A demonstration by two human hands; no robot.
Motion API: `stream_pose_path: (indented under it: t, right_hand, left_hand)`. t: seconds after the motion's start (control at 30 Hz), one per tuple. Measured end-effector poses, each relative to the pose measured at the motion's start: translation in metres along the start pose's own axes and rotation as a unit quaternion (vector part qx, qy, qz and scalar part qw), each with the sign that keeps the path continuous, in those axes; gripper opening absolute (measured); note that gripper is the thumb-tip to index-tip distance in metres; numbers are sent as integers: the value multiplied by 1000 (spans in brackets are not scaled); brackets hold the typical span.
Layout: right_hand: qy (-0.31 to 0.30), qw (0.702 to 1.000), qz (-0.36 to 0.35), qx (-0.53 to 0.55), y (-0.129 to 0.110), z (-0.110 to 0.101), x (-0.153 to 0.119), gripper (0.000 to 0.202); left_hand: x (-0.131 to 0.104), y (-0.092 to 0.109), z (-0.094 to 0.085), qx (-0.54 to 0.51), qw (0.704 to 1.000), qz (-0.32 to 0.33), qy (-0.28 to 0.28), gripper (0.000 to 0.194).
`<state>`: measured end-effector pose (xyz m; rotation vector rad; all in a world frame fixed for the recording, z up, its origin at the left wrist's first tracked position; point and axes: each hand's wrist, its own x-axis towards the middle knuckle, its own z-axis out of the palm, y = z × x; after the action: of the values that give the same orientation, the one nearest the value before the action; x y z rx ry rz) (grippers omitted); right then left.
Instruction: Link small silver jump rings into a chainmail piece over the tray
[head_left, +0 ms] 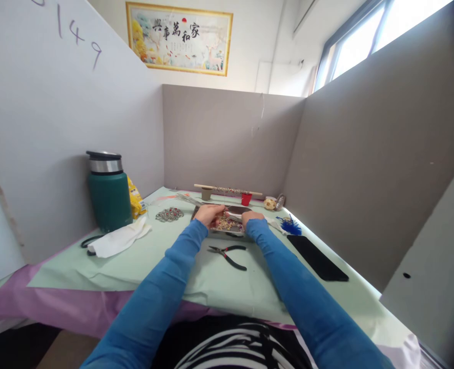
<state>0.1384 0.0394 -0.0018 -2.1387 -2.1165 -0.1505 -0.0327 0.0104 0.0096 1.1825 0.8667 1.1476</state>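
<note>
Over a shallow tray (230, 234) of small gold and coloured beads (227, 224), my two hands work close together. My left hand (210, 214) is closed in a pinch at the tray's left side, with the thumb and forefinger pointing right; what they hold is too small to name. At the right side my right hand (251, 218) is curled shut, its fingertips turned away from me. Between the hands shows a dark rounded thing with a pale, shiny edge (238, 210); whether a hand grips it is unclear. Pliers (229, 255) with black handles lie open in front of the tray.
Behind the tray, a beaded stick (227, 189) rests across a brown cup (206, 193) and a red cup (246, 199). A green bottle (109, 197), white cloth (120, 238) and bead chain pile (169, 214) are left. Right lie a blue tassel (289, 225) and black phone (317, 258).
</note>
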Motion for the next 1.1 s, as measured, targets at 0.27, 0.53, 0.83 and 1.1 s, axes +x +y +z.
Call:
stream_pose_path:
  t: [0.27,0.53,0.83,1.1]
  right_hand:
    - [17,998,-28,57,7,4,-2,21]
    - [79,925,-50,367,25,8,-11,18]
    - [50,809,-38,585,28,13,-11,11]
    - [53,802,-44,593,31,17,-7,13]
  left_hand:
    - [-1,2,1,-28,999,-30,-3,20]
    - [-6,1,3,-16,999,-16,-49,15]
    - [-6,1,3,-8,998,-20,-55,15]
    - [-5,0,3,-9,998,-20,-57,15]
